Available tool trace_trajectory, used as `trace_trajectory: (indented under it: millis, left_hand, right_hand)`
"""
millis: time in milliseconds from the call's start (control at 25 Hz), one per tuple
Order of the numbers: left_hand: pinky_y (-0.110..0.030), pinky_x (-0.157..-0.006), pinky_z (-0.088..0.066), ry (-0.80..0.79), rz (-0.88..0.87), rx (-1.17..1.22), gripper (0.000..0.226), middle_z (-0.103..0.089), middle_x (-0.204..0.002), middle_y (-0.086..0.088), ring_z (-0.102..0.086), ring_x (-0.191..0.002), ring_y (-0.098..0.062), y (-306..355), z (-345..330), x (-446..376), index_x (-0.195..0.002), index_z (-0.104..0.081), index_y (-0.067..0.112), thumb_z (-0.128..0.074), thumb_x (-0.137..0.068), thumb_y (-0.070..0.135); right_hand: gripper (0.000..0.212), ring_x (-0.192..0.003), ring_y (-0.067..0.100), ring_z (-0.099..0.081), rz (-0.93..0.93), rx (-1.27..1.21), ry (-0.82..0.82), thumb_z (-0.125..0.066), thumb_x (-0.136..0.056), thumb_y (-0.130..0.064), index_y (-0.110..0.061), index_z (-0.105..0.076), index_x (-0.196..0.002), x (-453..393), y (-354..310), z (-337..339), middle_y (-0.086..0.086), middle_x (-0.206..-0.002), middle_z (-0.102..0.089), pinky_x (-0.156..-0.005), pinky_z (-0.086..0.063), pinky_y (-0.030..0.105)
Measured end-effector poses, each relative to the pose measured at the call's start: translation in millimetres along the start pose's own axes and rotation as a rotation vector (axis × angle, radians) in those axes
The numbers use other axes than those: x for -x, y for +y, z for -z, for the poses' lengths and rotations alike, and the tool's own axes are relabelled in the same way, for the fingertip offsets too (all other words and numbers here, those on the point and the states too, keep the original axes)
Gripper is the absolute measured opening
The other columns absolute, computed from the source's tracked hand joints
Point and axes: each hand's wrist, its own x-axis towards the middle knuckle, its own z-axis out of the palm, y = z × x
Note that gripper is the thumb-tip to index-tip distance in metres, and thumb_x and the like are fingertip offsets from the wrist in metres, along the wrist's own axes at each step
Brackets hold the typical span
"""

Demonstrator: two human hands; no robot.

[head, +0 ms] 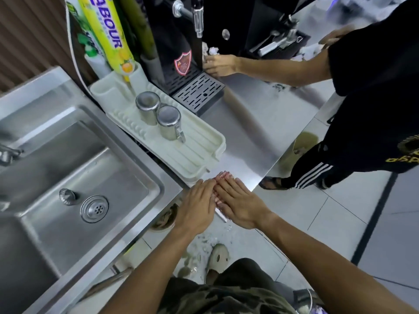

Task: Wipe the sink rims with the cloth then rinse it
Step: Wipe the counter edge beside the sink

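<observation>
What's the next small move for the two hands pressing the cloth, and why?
Probably slide both hands left, dragging the pink-striped cloth toward the stainless steel sink's rim. The left hand and right hand lie flat on it at the steel counter's near corner, right of the rim, so the rim looks unwiped.

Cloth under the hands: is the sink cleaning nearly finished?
Not yet, it seems. Both hands, left and right, press the pink cloth flat on the counter beside the drying tray, not on the sink rim. Whether any rim is wiped, I cannot tell. Rinsing is left: the sink looks dry.
</observation>
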Motion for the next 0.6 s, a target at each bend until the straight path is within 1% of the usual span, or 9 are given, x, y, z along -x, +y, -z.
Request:
trace_trajectory:
  millis: [80, 120, 200, 280, 320, 400, 440, 520, 600]
  left_hand:
    - [-0.045, -0.128, -0.020, -0.073, 0.057, -0.032, 0.059, -0.020, -0.172, -0.002, -0.013, -0.160, -0.022, -7.3, -8.1, 6.9, -0.164, -0.018, 0.016, -0.030, -0.108, 0.031]
    - [-0.044, -0.130, -0.013, -0.088, 0.045, -0.084, 0.062, -0.012, -0.174, -0.001, -0.006, -0.161, -0.020, -10.0, -8.5, 9.3, -0.165, -0.011, 0.016, -0.025, -0.108, 0.035]
    - [-0.042, -0.131, -0.005, -0.113, 0.006, -0.154, 0.068, -0.006, -0.174, 0.000, -0.002, -0.161, -0.019, -17.1, -3.4, 14.8, -0.166, -0.005, 0.017, -0.017, -0.104, 0.042]
    - [-0.041, -0.130, -0.004, -0.141, -0.012, -0.172, 0.068, -0.005, -0.174, 0.001, -0.003, -0.161, -0.021, -31.1, 2.1, 19.7, -0.165, -0.002, 0.021, -0.024, -0.105, 0.042]
    - [-0.044, -0.131, -0.007, -0.147, -0.022, -0.179, 0.068, -0.006, -0.174, 0.001, -0.005, -0.161, -0.023, -38.1, 3.8, 21.6, -0.165, -0.003, 0.022, -0.030, -0.106, 0.039]
    - [-0.051, -0.129, -0.017, -0.112, -0.048, -0.212, 0.066, -0.015, -0.173, -0.002, -0.013, -0.160, -0.027, -47.4, 6.6, 25.0, -0.165, -0.012, 0.019, -0.036, -0.106, 0.033]
    - [-0.051, -0.128, -0.018, -0.076, -0.064, -0.236, 0.064, -0.018, -0.172, -0.003, -0.015, -0.159, -0.027, -50.2, 7.0, 27.1, -0.164, -0.017, 0.018, -0.037, -0.105, 0.031]
    - [-0.045, -0.130, -0.009, -0.016, -0.061, -0.282, 0.063, -0.014, -0.173, -0.002, -0.008, -0.160, -0.025, -54.4, 5.8, 31.1, -0.165, -0.018, 0.017, -0.035, -0.106, 0.031]
    - [-0.043, -0.130, -0.006, -0.034, -0.037, -0.300, 0.065, -0.005, -0.173, 0.000, 0.000, -0.160, -0.023, -57.4, 4.5, 32.7, -0.166, -0.008, 0.019, -0.033, -0.107, 0.034]
  right_hand:
    - [0.065, -0.158, 0.030, -0.008, 0.031, 0.066, -0.034, -0.007, -0.110, -0.049, -0.012, -0.016, -0.163, -9.7, 4.6, -15.1, 0.010, -0.171, -0.015, -0.127, 0.001, 0.039]
    - [0.065, -0.158, 0.030, -0.008, 0.054, 0.099, -0.027, -0.010, -0.110, -0.049, -0.011, -0.016, -0.163, -15.6, 7.0, -16.6, 0.012, -0.171, -0.015, -0.128, 0.000, 0.039]
    - [0.066, -0.158, 0.029, -0.006, 0.124, 0.090, -0.030, -0.019, -0.109, -0.049, -0.011, -0.015, -0.163, -27.7, 12.3, -13.6, 0.013, -0.171, -0.013, -0.129, -0.001, 0.040]
    - [0.068, -0.159, 0.028, -0.003, 0.166, 0.104, -0.036, -0.022, -0.108, -0.049, -0.011, -0.014, -0.164, -27.9, 13.1, -12.1, 0.012, -0.172, -0.008, -0.130, -0.004, 0.042]
    - [0.068, -0.160, 0.028, -0.003, 0.163, 0.107, -0.031, -0.023, -0.108, -0.048, -0.012, -0.015, -0.164, -26.2, 12.2, -10.6, 0.011, -0.172, -0.007, -0.130, -0.006, 0.043]
    - [0.065, -0.160, 0.027, -0.004, 0.123, 0.078, 0.012, -0.022, -0.108, -0.046, -0.012, -0.018, -0.164, -24.9, 9.5, -8.5, 0.011, -0.172, -0.009, -0.130, -0.008, 0.045]
    - [0.064, -0.160, 0.027, -0.006, 0.096, 0.056, 0.040, -0.022, -0.108, -0.043, -0.012, -0.021, -0.163, -23.6, 6.8, -9.5, 0.011, -0.172, -0.012, -0.130, -0.009, 0.045]
    - [0.061, -0.159, 0.028, -0.012, 0.072, 0.029, 0.073, -0.023, -0.109, -0.040, -0.010, -0.027, -0.162, -21.7, 0.3, -13.9, 0.012, -0.170, -0.018, -0.129, -0.013, 0.048]
    - [0.060, -0.158, 0.028, -0.016, 0.071, 0.043, 0.052, -0.020, -0.110, -0.040, -0.012, -0.027, -0.162, -21.4, -3.1, -15.6, 0.011, -0.169, -0.022, -0.127, -0.021, 0.050]
